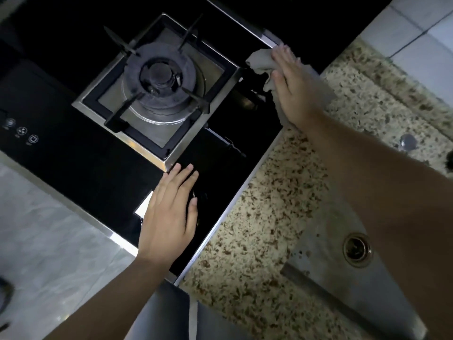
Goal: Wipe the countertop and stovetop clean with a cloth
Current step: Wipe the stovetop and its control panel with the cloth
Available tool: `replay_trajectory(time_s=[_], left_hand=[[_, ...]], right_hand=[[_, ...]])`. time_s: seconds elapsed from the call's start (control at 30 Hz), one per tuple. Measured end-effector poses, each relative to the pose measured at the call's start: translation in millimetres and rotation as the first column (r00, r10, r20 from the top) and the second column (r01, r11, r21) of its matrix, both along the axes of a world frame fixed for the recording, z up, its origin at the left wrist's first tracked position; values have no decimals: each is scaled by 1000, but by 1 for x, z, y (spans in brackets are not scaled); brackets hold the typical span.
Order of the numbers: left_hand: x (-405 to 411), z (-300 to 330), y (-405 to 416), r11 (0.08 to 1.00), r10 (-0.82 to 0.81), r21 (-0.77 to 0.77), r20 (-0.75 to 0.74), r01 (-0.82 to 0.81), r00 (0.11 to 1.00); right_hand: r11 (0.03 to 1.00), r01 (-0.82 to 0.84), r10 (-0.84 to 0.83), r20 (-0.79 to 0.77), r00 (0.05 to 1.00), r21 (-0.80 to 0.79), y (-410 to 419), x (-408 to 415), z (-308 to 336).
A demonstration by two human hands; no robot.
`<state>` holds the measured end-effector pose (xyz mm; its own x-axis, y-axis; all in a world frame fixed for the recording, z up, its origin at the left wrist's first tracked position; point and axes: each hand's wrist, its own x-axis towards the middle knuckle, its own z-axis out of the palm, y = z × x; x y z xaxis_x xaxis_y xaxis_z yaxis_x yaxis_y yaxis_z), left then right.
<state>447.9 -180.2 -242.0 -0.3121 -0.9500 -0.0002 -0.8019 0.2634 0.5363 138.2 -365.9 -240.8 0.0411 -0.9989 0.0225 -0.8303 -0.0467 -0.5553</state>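
Right hand [293, 87] fingers flat on cloth [259, 60]; left hand [169, 212] flat on stovetop [98, 180].

Dim light; pale tiled wall [416, 28] far right, grey marbled floor [49, 241], steel sink [343, 278].

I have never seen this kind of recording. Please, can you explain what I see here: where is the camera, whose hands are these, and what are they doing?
There is one picture only, from a camera worn on a person's head, looking down. No machine is here, just two bare hands. The right hand presses a crumpled grey cloth flat against the far edge of the black glass stovetop. The left hand rests open on the glass, holding nothing, near the round gas burner. To the right lie a speckled stone countertop and a steel sink.
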Motion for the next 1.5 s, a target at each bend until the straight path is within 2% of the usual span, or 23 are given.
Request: replay_trajectory(time_s=[0.07, 0.13, 0.27, 0.33, 0.43, 0.53, 0.6, 0.63, 0.73, 0.8, 0.9, 1.0, 1.03, 1.13, 1.2, 1.27, 1.37, 1.43, 1.5], left_hand=[[-1, 0, 0, 1000, 2, 1, 11, -2, 1000], [-2, 1, -2, 1000, 4, -6, 21, -4, 1000], [-2, 1, -2, 1000, -1, -27, 29, 2, 1000], [-2, 1, -2, 999, -7, -42, 19, 8, 1000], [-1, -2, -2, 998, -18, -60, 18, 19, 1000], [0, -2, -1, 997, -10, -76, 16, 11, 1000], [0, -2, -1, 997, -3, -75, -5, 3, 1000], [0, -1, -1, 997, 6, -72, -15, -7, 1000], [-1, 1, 0, 997, 30, -71, -23, -31, 999], [-1, 1, -1, 996, 36, -82, -23, -37, 999], [-1, 0, 0, 994, 34, -99, -34, -37, 999], [1, -1, 1, 992, 48, -111, -61, -54, 997], [1, -1, 1, 992, 52, -110, -67, -59, 996], [2, -2, 3, 992, 60, -105, -81, -68, 995], [3, -1, 3, 993, 70, -89, -121, -81, 990], [5, 1, 3, 989, 108, -79, -203, -126, 973], [14, 9, -2, 950, 269, -63, -330, -306, 905], [26, 12, -5, 894, 397, -44, -383, -446, 834], [42, 15, -9, 843, 480, -28, -408, -537, 776]], right_hand=[[996, -85, 84, -129, 988, -7, -12, -7, -5], [994, -106, 97, -242, 965, -25, -15, -4, -8], [998, -56, 49, -251, 967, -21, 25, 37, -6], [991, -136, 130, -246, 961, -10, 47, 49, -8], [976, -216, 214, -297, 931, 26, 36, 38, -5], [993, -113, 112, -332, 937, 16, 16, 33, -3], [1000, -23, 22, -358, 933, 1, 36, 61, -1], [1000, -29, 24, -368, 929, -9, 54, 79, -2], [979, -192, 166, -293, 942, -63, 100, 105, -6], [971, -234, 216, -263, 940, -41, 95, 96, -5], [990, -141, 132, -270, 954, -13, 67, 73, -5], [998, -16, -2, -287, 958, -61, 88, 107, -6], [996, -40, 17, -288, 958, -74, 105, 122, -8], [966, -237, 209, -233, 950, -103, 138, 136, -7], [965, -247, 222, -220, 950, -94, 127, 126, -6], [987, -139, 118, -216, 969, -85, 115, 121, -8], [994, 6, -28, -209, 977, -105, 134, 155, -8], [994, -80, 67, -169, 983, -72, 166, 189, -7], [967, -254, 247, -135, 960, -38, 189, 198, -5]])
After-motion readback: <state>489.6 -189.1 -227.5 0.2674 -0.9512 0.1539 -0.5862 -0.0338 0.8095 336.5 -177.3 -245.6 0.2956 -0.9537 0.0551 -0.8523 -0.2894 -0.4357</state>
